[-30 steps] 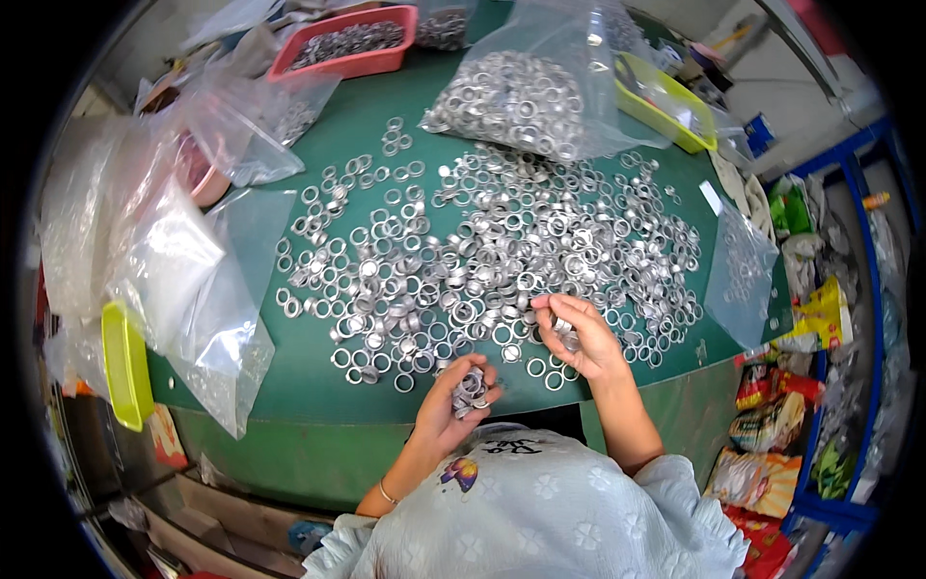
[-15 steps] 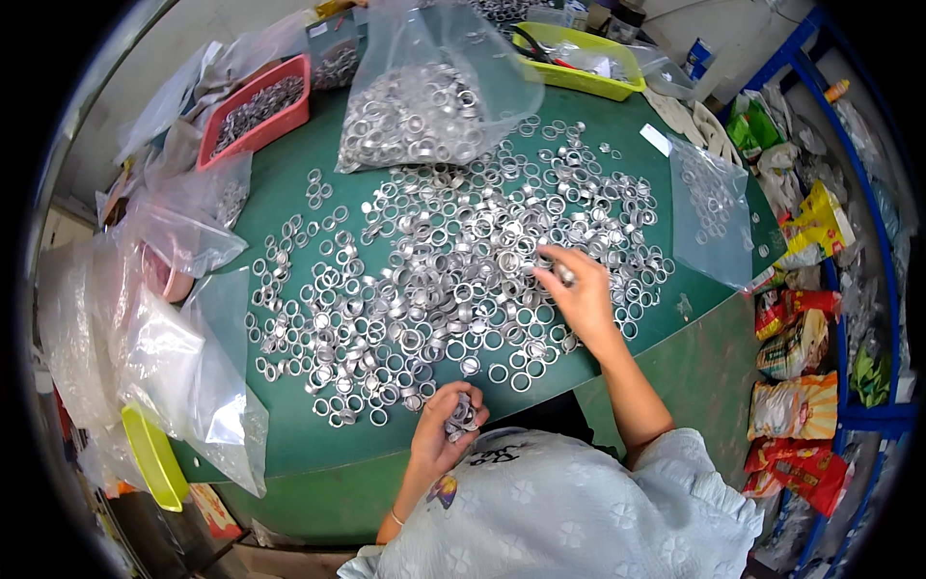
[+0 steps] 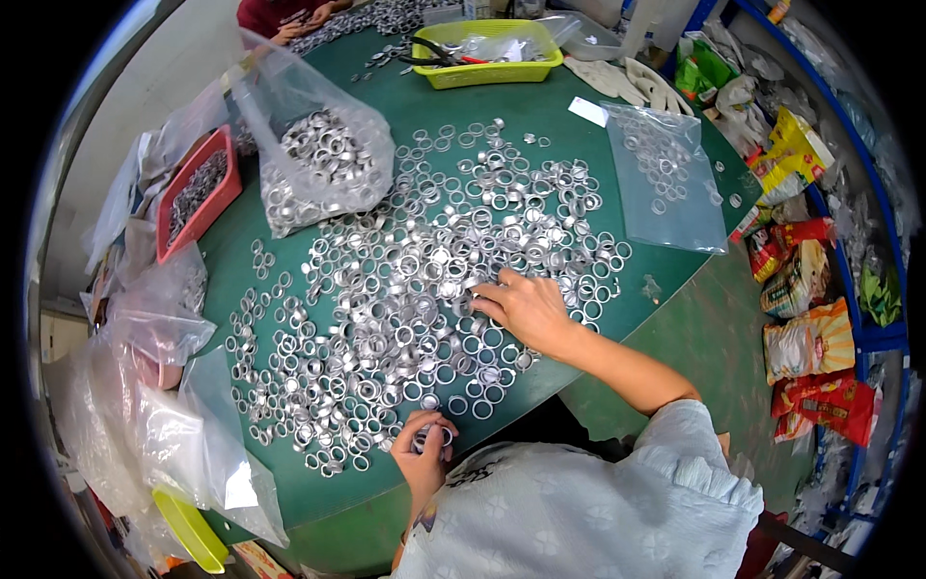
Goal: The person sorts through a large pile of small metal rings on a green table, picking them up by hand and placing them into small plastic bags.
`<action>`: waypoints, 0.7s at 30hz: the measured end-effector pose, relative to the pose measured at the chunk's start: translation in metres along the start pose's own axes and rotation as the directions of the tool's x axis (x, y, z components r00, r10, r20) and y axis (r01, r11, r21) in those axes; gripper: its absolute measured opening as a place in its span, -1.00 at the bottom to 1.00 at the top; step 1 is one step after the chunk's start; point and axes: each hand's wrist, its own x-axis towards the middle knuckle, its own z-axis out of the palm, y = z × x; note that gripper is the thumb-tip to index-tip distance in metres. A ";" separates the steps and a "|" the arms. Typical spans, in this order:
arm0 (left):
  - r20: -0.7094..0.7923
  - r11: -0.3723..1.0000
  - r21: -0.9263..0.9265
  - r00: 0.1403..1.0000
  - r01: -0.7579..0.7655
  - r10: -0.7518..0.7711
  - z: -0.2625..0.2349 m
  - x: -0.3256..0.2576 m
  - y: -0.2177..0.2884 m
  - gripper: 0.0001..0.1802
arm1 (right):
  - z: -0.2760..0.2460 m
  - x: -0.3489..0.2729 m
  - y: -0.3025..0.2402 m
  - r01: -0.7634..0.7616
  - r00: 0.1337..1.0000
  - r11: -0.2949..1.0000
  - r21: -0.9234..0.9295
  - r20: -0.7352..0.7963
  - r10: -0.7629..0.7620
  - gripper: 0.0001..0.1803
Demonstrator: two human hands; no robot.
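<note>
A wide heap of loose silver metal rings [image 3: 405, 309] covers the middle of the green table [image 3: 318, 511]. Close to the table's near edge, my left hand [image 3: 422, 452] is curled around several metal rings [image 3: 430, 437]. My right hand [image 3: 529, 311] reaches in from the right, back of the hand upward, its thumb and forefinger bent together on rings at the heap's right part. Its palm and other fingertips are hidden, so how many rings it holds does not show.
Beyond the heap stands a clear bag of rings [image 3: 328, 164], with a red basket [image 3: 198, 193] of small metal parts to its left. A yellow basket [image 3: 487, 72] holds pliers. Flat on the right lies a ring bag [image 3: 666, 183]. A co-worker's hands [image 3: 309, 24] show at the far edge.
The view has turned, so the table's things sit further left. My right hand has gone from hovering over the heap, a ring in its fingers, to down among the rings. My left stays curled.
</note>
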 end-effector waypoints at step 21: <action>0.010 0.804 0.468 0.912 -0.366 0.410 -0.011 0.012 -0.035 -0.70 | -0.076 0.018 0.155 -0.638 0.754 0.770 0.008 -0.195 0.627 -0.73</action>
